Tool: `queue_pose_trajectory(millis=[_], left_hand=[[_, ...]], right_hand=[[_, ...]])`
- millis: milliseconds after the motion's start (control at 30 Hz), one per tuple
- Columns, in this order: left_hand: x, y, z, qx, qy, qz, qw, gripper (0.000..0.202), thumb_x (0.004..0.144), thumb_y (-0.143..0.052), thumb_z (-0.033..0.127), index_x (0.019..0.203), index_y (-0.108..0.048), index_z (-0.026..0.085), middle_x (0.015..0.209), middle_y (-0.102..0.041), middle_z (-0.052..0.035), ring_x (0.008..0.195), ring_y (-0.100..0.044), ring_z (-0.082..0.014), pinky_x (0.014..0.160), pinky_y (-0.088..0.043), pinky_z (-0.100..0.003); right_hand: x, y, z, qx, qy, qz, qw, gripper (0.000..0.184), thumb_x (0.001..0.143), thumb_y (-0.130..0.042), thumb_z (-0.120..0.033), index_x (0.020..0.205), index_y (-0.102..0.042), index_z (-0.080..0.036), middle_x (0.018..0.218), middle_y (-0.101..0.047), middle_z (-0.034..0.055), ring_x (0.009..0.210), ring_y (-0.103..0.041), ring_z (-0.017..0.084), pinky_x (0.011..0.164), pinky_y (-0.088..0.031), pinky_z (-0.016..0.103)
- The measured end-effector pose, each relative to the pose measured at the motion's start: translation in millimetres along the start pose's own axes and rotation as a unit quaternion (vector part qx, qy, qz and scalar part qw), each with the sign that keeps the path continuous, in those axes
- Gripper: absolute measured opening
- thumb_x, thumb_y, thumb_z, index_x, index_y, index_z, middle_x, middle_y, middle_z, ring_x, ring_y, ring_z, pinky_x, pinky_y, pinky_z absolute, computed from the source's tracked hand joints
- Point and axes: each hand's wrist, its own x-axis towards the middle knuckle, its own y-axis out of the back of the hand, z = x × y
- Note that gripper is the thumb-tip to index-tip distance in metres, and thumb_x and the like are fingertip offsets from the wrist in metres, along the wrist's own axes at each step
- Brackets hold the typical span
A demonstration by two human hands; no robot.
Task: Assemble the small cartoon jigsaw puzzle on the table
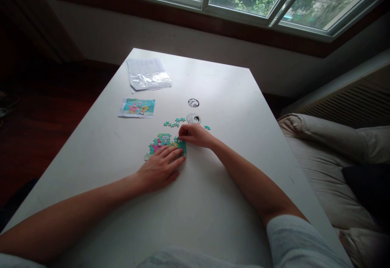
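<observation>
A partly joined jigsaw puzzle [165, 138] with cartoon figures on green lies flat on the white table. Across its lower right part rests my left hand [161, 165], palm down with the fingers stretched out. My right hand [195, 134] is at the puzzle's upper right edge, thumb and forefinger pinched together at a small green puzzle piece [179, 140]. Its fingers hide part of that piece. Just beyond the puzzle, several loose pieces [171, 124] lie scattered, with another piece [207, 127] to the right of my right hand.
A reference picture [138, 108] lies at the left, and papers in a clear sleeve [149, 75] sit at the far left corner. Two round table inserts [193, 103] are beyond my hands. A beige sofa [319, 154] stands right of the white table [219, 93].
</observation>
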Motion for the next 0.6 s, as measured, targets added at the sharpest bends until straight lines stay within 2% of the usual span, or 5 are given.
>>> queue_pose_trajectory(millis=[133,300,600], left_hand=[[0.2,-0.9,-1.0,0.0,-0.001,-0.001,1.0,0.043,0.096,-0.052,0.03,0.138,-0.054,0.018,0.149,-0.05,-0.0137,0.138,-0.043,-0.0319,0.118,-0.033,-0.053],[0.6,-1.9,-1.8,0.006,-0.006,-0.001,1.0,0.043,0.097,-0.051,0.031,0.138,-0.054,0.019,0.149,-0.05,-0.0129,0.137,-0.044,-0.0315,0.118,-0.033,-0.052],[1.5,-5.5,-0.3,0.0,-0.005,0.003,1.0,0.043,0.096,-0.051,0.031,0.138,-0.054,0.02,0.149,-0.05,-0.0124,0.138,-0.043,-0.0315,0.118,-0.032,-0.053]], right_hand=[[0.4,-0.4,3.4,-0.001,0.001,0.003,1.0,0.009,0.083,-0.066,-0.027,0.084,-0.065,-0.018,0.073,-0.063,-0.0021,0.068,-0.054,0.012,0.065,-0.039,0.024],[-0.1,1.2,7.9,0.024,0.002,-0.027,0.999,0.01,0.083,-0.066,-0.027,0.086,-0.066,-0.018,0.076,-0.065,-0.0008,0.068,-0.054,0.012,0.065,-0.039,0.024],[-3.1,5.2,-0.7,-0.035,0.022,-0.017,0.999,0.003,0.083,-0.064,-0.021,0.083,-0.064,-0.018,0.075,-0.06,-0.0016,0.068,-0.049,0.012,0.065,-0.035,0.024]])
